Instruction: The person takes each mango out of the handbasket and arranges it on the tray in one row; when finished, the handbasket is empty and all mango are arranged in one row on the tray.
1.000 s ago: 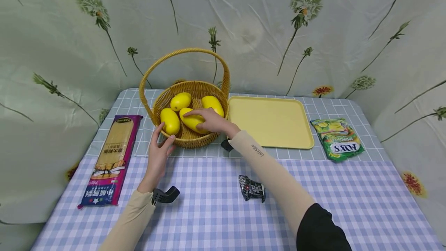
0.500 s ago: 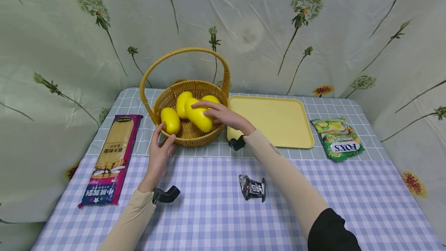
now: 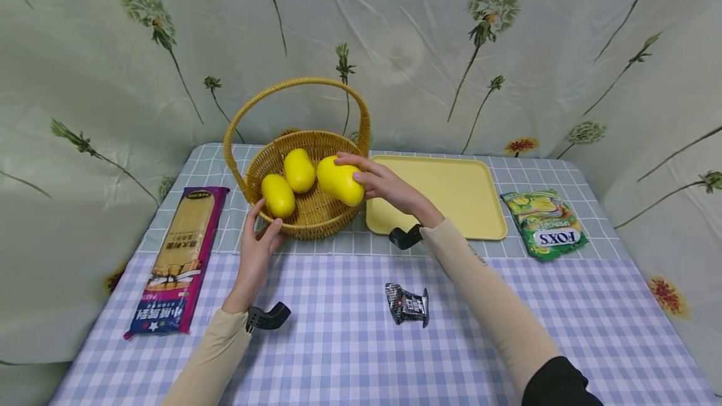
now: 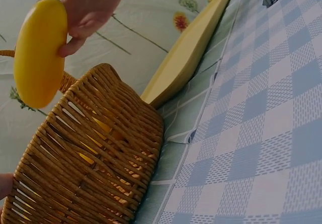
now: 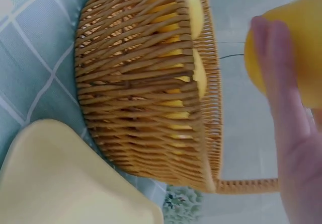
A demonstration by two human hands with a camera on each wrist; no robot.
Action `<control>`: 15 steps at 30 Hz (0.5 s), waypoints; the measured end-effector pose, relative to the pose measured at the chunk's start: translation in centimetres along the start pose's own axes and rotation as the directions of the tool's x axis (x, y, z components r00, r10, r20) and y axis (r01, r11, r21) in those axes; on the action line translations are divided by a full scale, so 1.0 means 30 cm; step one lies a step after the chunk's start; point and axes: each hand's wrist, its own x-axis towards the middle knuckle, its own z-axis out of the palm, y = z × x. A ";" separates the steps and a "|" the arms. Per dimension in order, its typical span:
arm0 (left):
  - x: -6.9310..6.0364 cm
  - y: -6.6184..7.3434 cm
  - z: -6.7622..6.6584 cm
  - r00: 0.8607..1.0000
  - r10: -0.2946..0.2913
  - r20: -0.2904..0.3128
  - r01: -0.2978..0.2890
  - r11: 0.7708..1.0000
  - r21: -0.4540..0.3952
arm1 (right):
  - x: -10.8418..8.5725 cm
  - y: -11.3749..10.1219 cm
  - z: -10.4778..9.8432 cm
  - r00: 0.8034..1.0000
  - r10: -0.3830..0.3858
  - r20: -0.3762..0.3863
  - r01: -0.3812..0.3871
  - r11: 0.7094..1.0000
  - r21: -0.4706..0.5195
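Note:
My right hand (image 3: 389, 188) grips a yellow mango (image 3: 345, 187) over the right side of the wicker basket (image 3: 316, 229). In the left wrist view the raised mango (image 4: 41, 53) is clear of the basket rim, with fingertips along its side. Two more mangoes lie inside: one at the front left (image 3: 278, 196), another farther back (image 3: 299, 171). Any mango behind the held one is hidden in the head view. My left hand (image 3: 256, 259) rests its thumb and fingertips, spread apart, against the basket's front left rim. Only a fingertip of it shows at the left wrist view's edge.
A pale yellow tray (image 3: 445, 199) stands right of the basket, under my right forearm's far side. Farther right lies a green Fox's bag (image 3: 544, 224). A pasta pack (image 3: 177, 262) lies at left, a small black packet (image 3: 407, 304) in front. The tall basket handle (image 3: 304, 81) arches overhead.
My right hand has lifted a mango from the basket's middle and moved it up and right. Another mango inside has shifted and turned. My left hand has stayed at the rim.

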 end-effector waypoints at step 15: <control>-0.003 -0.001 0.002 1.000 0.019 0.000 -0.019 1.000 0.010 | -0.080 -0.028 0.007 0.996 -0.090 0.019 0.091 0.995 -0.046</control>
